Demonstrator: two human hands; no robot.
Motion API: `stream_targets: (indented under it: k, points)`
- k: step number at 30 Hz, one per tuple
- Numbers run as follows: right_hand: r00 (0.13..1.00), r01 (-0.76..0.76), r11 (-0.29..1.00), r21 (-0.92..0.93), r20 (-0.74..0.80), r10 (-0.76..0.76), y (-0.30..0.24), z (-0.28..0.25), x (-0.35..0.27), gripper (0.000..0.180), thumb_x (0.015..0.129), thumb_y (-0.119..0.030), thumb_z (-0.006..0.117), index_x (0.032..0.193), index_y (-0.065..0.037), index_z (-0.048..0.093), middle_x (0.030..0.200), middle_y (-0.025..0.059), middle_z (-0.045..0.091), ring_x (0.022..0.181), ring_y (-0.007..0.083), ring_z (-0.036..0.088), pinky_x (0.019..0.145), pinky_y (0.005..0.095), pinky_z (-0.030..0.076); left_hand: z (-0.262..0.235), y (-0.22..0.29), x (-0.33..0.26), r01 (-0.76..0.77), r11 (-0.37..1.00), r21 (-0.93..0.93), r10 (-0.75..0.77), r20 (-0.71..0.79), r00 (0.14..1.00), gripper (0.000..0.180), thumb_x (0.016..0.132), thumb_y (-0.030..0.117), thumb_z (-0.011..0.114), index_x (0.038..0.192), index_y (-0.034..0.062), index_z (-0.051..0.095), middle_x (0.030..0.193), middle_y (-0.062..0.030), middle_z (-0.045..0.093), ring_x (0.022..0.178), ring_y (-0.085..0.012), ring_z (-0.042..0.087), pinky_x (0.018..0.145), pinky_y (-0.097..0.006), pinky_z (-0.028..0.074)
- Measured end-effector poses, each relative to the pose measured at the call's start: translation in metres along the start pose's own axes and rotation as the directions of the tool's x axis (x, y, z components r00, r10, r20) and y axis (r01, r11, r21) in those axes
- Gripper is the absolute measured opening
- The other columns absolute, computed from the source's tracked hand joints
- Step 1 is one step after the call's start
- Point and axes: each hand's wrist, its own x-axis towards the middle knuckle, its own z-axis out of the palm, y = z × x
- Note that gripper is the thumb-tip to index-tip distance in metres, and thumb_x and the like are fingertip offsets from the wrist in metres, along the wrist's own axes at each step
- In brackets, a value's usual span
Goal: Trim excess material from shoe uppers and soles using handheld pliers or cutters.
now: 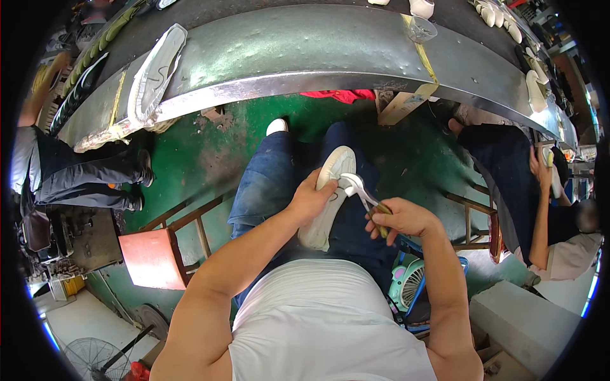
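White low-top shoe with a pale rubber sole (pixel 327 200) lies on my lap, long axis running toe-away to heel-near, sole up. My left hand (pixel 311 198) is clamped round its left side at mid-length. My right hand (pixel 400 219) is closed on the handles of silver metal pincers (pixel 357 188), just right of the shoe, tool head touching the sole edge.

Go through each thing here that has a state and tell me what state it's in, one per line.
White shoe: sole up on the lap, gripped.
Left hand: closed around the shoe.
Right hand: closed on the tool handles.
Metal pincers: head touching the shoe's edge.
Small fan: on the floor; running or not, cannot tell.
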Motion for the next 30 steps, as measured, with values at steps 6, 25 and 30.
stream_targets:
  k: [6,25,30]
  points:
    - [0.851,0.257,0.865,-0.431,-0.324,-0.414,-0.017,0.029,0.029,0.037,0.104,-0.031,0.050,0.095,0.003,0.060,0.077,0.0099,0.066,0.067,0.0178,0.064,0.063,0.0349,0.050,-0.003,0.003,0.000,-0.052,0.976,0.213,0.048,0.024,0.999,0.055,0.095,0.021,0.067,0.142,0.0022,0.047,0.117,-0.0114,0.065,0.106,-0.0185,0.063,0.091,-0.034,0.052]
    - [0.836,0.183,0.547,-0.817,-0.163,-0.523,0.042,0.076,-0.001,0.024,0.096,-0.022,0.059,0.103,0.001,0.059,0.099,0.0252,0.068,0.088,0.0455,0.065,0.077,0.0527,0.052,-0.029,0.005,0.013,0.079,0.991,0.107,-0.109,0.313,0.944,0.054,0.097,0.022,0.065,0.144,0.0058,0.043,0.130,-0.0115,0.061,0.118,-0.0216,0.058,0.104,-0.039,0.046]
    - [0.927,-0.007,0.673,-0.739,-0.257,-0.273,0.056,0.067,0.004,0.025,0.096,-0.023,0.060,0.101,0.001,0.060,0.086,0.0272,0.067,0.084,0.0470,0.065,0.075,0.0548,0.051,-0.021,0.001,-0.028,-0.015,0.949,0.315,-0.077,0.278,0.958,0.076,0.102,0.028,0.057,0.159,0.0082,0.010,0.148,-0.0160,0.046,0.135,-0.0251,0.045,0.112,-0.034,0.036]
